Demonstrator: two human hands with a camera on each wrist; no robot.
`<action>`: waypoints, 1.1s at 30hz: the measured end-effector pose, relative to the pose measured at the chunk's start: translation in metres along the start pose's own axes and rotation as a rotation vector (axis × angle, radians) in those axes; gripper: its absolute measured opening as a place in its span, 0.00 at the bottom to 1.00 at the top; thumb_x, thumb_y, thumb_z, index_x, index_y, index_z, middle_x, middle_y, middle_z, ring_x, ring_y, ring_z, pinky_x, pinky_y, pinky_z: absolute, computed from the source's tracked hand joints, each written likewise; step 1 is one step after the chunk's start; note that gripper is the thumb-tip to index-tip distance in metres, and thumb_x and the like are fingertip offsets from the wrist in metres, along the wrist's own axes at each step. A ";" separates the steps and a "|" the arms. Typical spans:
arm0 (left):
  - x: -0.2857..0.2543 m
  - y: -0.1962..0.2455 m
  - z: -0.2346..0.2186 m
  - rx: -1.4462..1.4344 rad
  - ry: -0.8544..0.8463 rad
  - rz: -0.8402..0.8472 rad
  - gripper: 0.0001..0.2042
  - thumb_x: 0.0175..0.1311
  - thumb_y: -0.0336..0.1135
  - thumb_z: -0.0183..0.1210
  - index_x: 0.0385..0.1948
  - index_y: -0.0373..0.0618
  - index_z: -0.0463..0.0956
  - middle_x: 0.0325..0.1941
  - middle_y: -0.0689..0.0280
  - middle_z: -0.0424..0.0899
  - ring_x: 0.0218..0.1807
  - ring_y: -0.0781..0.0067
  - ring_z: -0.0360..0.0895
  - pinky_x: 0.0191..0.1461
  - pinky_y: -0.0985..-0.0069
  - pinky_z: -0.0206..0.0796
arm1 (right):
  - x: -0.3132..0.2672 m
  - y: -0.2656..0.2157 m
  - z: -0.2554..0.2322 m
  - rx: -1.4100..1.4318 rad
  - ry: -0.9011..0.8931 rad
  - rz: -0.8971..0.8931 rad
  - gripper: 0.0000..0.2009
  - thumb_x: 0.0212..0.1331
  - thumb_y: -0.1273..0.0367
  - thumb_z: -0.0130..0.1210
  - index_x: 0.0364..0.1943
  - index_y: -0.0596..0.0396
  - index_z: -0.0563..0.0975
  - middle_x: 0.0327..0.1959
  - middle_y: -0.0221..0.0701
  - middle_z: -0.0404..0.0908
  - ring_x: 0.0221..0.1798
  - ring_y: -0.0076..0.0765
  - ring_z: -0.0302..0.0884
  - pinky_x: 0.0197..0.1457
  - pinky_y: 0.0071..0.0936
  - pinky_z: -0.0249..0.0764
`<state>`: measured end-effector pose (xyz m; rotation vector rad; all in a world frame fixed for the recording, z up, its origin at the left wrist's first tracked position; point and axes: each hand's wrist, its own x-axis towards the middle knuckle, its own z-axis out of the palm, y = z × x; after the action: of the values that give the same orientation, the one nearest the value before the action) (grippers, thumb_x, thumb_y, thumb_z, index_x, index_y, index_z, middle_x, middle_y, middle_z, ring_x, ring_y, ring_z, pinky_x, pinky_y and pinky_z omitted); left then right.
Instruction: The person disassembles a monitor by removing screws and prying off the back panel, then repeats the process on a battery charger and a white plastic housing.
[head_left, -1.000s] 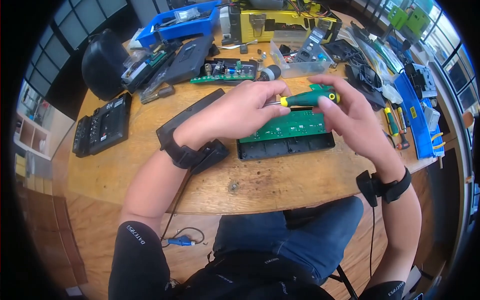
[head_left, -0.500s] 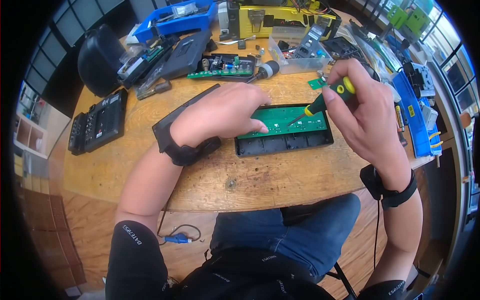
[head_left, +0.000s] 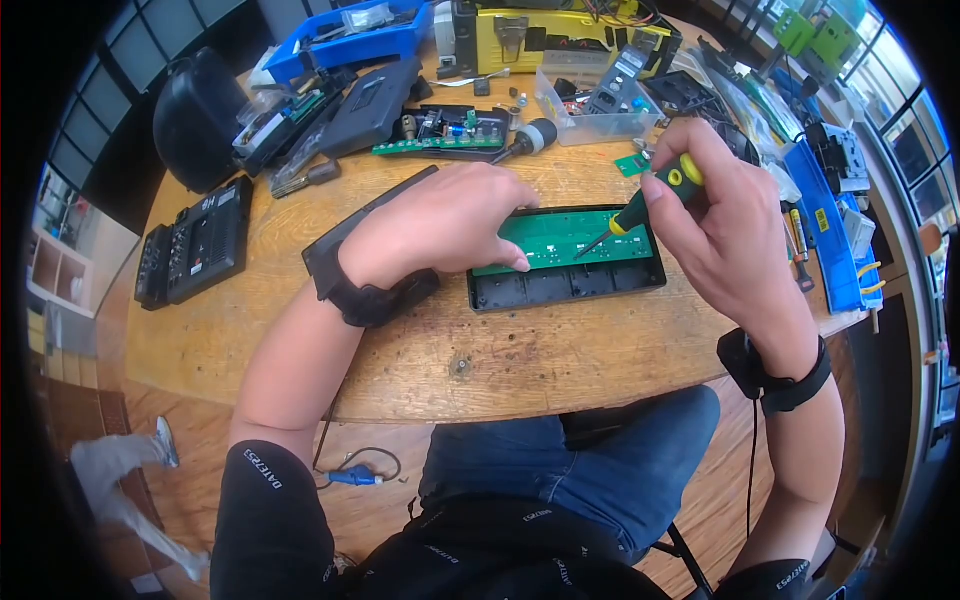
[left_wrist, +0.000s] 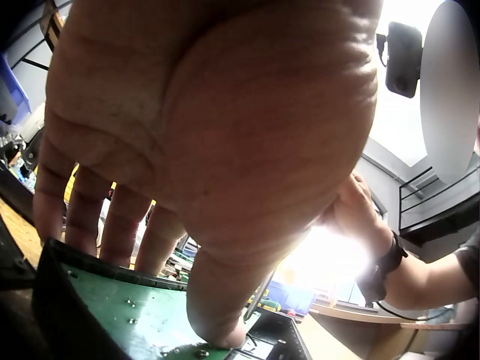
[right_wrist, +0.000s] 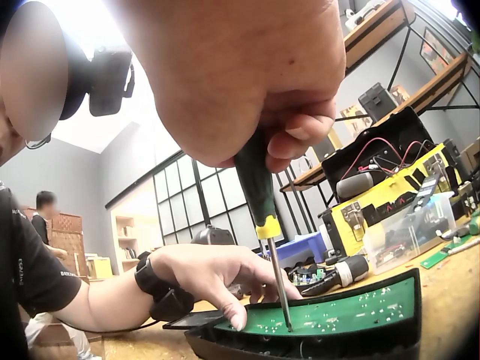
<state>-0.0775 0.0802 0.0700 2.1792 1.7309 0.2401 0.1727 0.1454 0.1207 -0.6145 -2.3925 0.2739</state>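
Observation:
In the head view, a green circuit board [head_left: 560, 245] lies in a long black plastic case [head_left: 570, 288] on the wooden table. My right hand [head_left: 725, 215] grips the green-and-yellow handle of a screwdriver [head_left: 628, 214]. In the right wrist view, its metal shaft [right_wrist: 280, 281] slants down and the tip meets the board near the long edge. My left hand [head_left: 445, 225] spans the left end of the case. Its thumb [left_wrist: 217, 307] presses on the board, while the other fingers [left_wrist: 124, 232] reach straight down behind the far rim.
A black cover [head_left: 370, 215] lies partly under my left forearm. Behind the case are another screwdriver [head_left: 535, 140], an opened device with a board [head_left: 440, 140], and a clear plastic box [head_left: 590, 125]. A small green board piece [head_left: 632, 165] lies nearby. A person's legs [head_left: 125, 480] show at left.
The screwdriver was held sideways between both hands; it now points down at the board in my right hand. My left hand has left the shaft and come onto the case. A person has appeared at left.

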 end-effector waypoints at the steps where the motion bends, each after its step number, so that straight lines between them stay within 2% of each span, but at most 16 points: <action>1: 0.000 0.000 0.000 0.010 -0.003 0.002 0.31 0.53 0.40 0.78 0.59 0.36 0.81 0.57 0.51 0.87 0.62 0.48 0.82 0.67 0.60 0.72 | 0.000 0.000 0.000 0.012 -0.005 0.011 0.08 0.64 0.69 0.64 0.40 0.55 0.75 0.19 0.37 0.77 0.22 0.42 0.81 0.30 0.35 0.73; 6: -0.001 0.001 0.000 0.020 0.003 0.007 0.32 0.53 0.40 0.79 0.60 0.36 0.81 0.57 0.51 0.87 0.62 0.48 0.81 0.68 0.60 0.72 | 0.001 0.000 0.001 -0.014 0.007 -0.019 0.09 0.64 0.69 0.64 0.39 0.55 0.75 0.18 0.37 0.76 0.22 0.44 0.80 0.29 0.36 0.72; 9: -0.001 0.003 -0.001 0.013 -0.002 -0.006 0.32 0.52 0.40 0.79 0.60 0.36 0.81 0.58 0.51 0.86 0.63 0.48 0.81 0.68 0.60 0.72 | 0.006 -0.003 0.000 -0.111 -0.014 -0.061 0.11 0.64 0.66 0.66 0.39 0.55 0.76 0.17 0.37 0.76 0.23 0.48 0.80 0.29 0.39 0.73; 11: -0.002 0.004 -0.002 0.009 -0.002 -0.012 0.32 0.53 0.41 0.78 0.60 0.37 0.81 0.58 0.52 0.86 0.63 0.48 0.81 0.68 0.59 0.71 | 0.010 -0.004 0.002 -0.310 0.042 -0.148 0.13 0.63 0.61 0.68 0.37 0.55 0.78 0.16 0.38 0.75 0.24 0.51 0.80 0.29 0.43 0.74; 12: -0.001 0.004 -0.001 0.008 -0.002 -0.010 0.32 0.53 0.41 0.78 0.60 0.37 0.81 0.58 0.52 0.86 0.63 0.48 0.81 0.68 0.59 0.71 | 0.012 -0.004 0.003 -0.310 0.041 -0.147 0.13 0.63 0.61 0.68 0.37 0.55 0.78 0.16 0.38 0.75 0.24 0.51 0.80 0.29 0.43 0.74; 14: -0.001 0.003 0.000 0.006 -0.003 -0.014 0.32 0.53 0.41 0.78 0.60 0.37 0.81 0.58 0.52 0.86 0.63 0.48 0.81 0.68 0.59 0.71 | 0.016 -0.002 0.004 -0.404 0.044 -0.217 0.13 0.63 0.62 0.69 0.38 0.55 0.78 0.14 0.38 0.71 0.19 0.48 0.73 0.27 0.39 0.66; 18: -0.002 0.002 0.001 0.015 0.006 -0.002 0.31 0.53 0.40 0.78 0.59 0.37 0.82 0.58 0.52 0.86 0.62 0.48 0.81 0.68 0.59 0.71 | 0.021 -0.003 0.000 -0.447 -0.007 -0.167 0.14 0.64 0.61 0.69 0.37 0.55 0.79 0.14 0.39 0.72 0.20 0.50 0.74 0.27 0.40 0.67; 20: -0.002 0.002 0.001 0.007 0.021 0.008 0.31 0.53 0.41 0.78 0.59 0.37 0.82 0.57 0.52 0.86 0.62 0.48 0.81 0.68 0.59 0.71 | 0.023 -0.002 0.001 -0.267 -0.006 -0.167 0.13 0.64 0.60 0.69 0.36 0.54 0.80 0.15 0.38 0.73 0.19 0.47 0.73 0.27 0.38 0.67; 21: -0.002 0.002 0.001 0.006 0.022 0.009 0.31 0.53 0.41 0.78 0.59 0.37 0.82 0.57 0.52 0.86 0.62 0.48 0.81 0.68 0.59 0.71 | 0.025 -0.001 0.002 -0.269 -0.007 -0.167 0.13 0.64 0.60 0.69 0.36 0.54 0.80 0.15 0.38 0.73 0.19 0.47 0.73 0.27 0.38 0.67; 23: -0.002 0.003 0.000 0.006 0.013 0.004 0.31 0.53 0.41 0.78 0.58 0.36 0.82 0.57 0.52 0.87 0.62 0.48 0.81 0.68 0.59 0.72 | 0.029 0.001 0.004 0.025 -0.040 -0.372 0.11 0.65 0.62 0.67 0.37 0.55 0.81 0.18 0.37 0.75 0.20 0.43 0.73 0.27 0.36 0.67; 24: -0.002 0.003 0.000 0.006 0.014 0.005 0.31 0.53 0.41 0.78 0.58 0.36 0.82 0.57 0.52 0.87 0.62 0.48 0.81 0.68 0.59 0.72 | 0.029 -0.003 0.001 0.024 -0.040 -0.373 0.11 0.65 0.62 0.67 0.37 0.55 0.81 0.18 0.37 0.75 0.20 0.43 0.73 0.27 0.36 0.67; 26: -0.001 0.003 -0.001 0.009 -0.018 -0.008 0.31 0.53 0.41 0.78 0.58 0.36 0.82 0.57 0.51 0.87 0.62 0.48 0.81 0.68 0.59 0.72 | 0.029 -0.013 -0.009 -0.170 -0.148 -0.150 0.09 0.63 0.63 0.64 0.36 0.53 0.84 0.16 0.40 0.78 0.26 0.55 0.81 0.35 0.46 0.77; 30: -0.001 0.001 0.000 0.006 0.020 0.012 0.30 0.52 0.41 0.78 0.58 0.36 0.82 0.57 0.51 0.87 0.62 0.48 0.81 0.67 0.59 0.72 | 0.030 -0.005 -0.004 -0.167 -0.139 -0.103 0.08 0.62 0.64 0.63 0.36 0.53 0.83 0.17 0.41 0.77 0.25 0.55 0.81 0.34 0.46 0.76; 32: -0.001 0.002 0.000 0.002 -0.004 -0.006 0.31 0.52 0.40 0.78 0.58 0.36 0.82 0.57 0.51 0.87 0.62 0.48 0.81 0.67 0.59 0.72 | 0.029 0.000 0.001 -0.136 -0.014 -0.299 0.09 0.64 0.65 0.64 0.39 0.56 0.79 0.22 0.38 0.76 0.21 0.41 0.73 0.28 0.35 0.67; 33: -0.002 0.001 0.001 0.001 -0.006 -0.006 0.31 0.52 0.40 0.78 0.58 0.36 0.82 0.57 0.51 0.87 0.62 0.48 0.81 0.67 0.59 0.72 | 0.029 -0.002 0.000 -0.135 -0.015 -0.297 0.09 0.64 0.65 0.64 0.39 0.56 0.79 0.22 0.38 0.76 0.21 0.41 0.73 0.28 0.35 0.67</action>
<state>-0.0765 0.0783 0.0698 2.1730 1.7341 0.2310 0.1523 0.1581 0.1371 -0.3093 -2.4900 -0.0106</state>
